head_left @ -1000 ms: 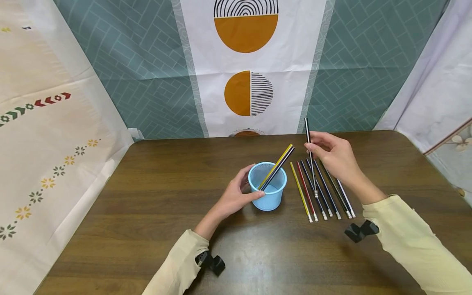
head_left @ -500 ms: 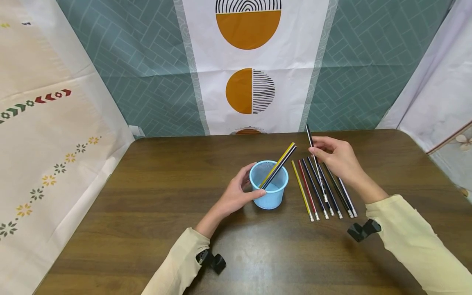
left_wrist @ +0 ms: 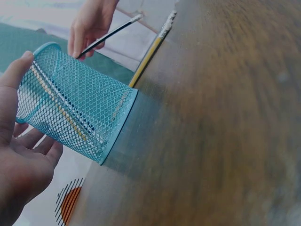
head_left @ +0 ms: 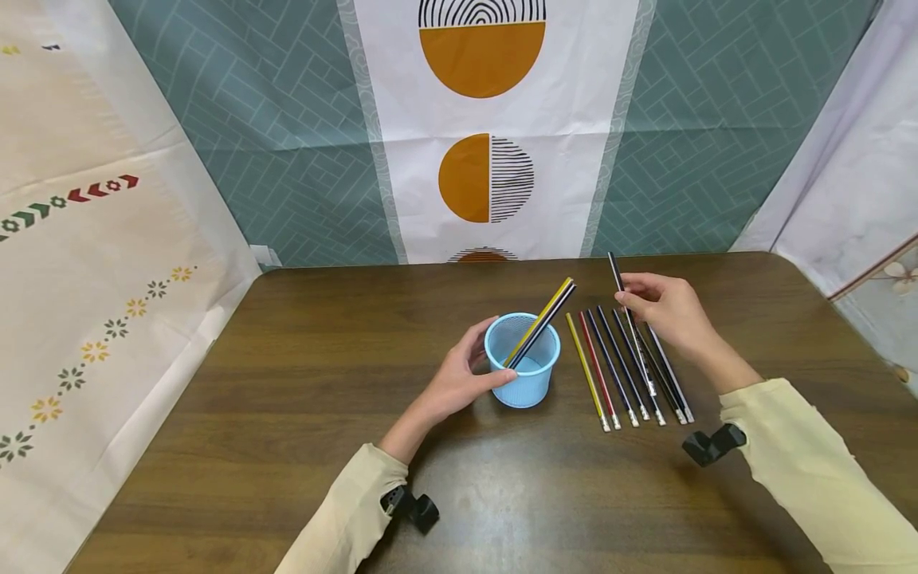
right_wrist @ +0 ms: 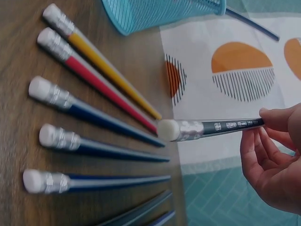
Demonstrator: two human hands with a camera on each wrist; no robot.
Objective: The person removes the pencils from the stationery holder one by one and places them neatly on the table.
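A light blue mesh pencil cup [head_left: 526, 391] stands upright on the table, gripped by my left hand [head_left: 459, 371] with the thumb at its near side and fingers round the far left. Inside it lean a yellow pencil [head_left: 548, 312] and dark-and-white striped ones. To the right, my right hand [head_left: 667, 311] pinches a black pencil [right_wrist: 230, 126] between thumb and fingers, white eraser end downward. That pencil hangs over a row of loose pencils: a yellow pencil [right_wrist: 108, 68], a red pencil [right_wrist: 106, 89] and several dark ones, erasers toward me. Part of the row is hidden behind the held pencil.
The brown wooden table [head_left: 287, 414] spreads under everything. A teal and white patterned cloth [head_left: 402, 159] hangs behind its far edge, with light cloths at both sides. Each sleeve carries a small black wrist camera [head_left: 713, 445].
My right hand has moved right and slightly toward me, carrying the black pencil over the darker pencils in the row. My left hand and the pencil cup stay in place.
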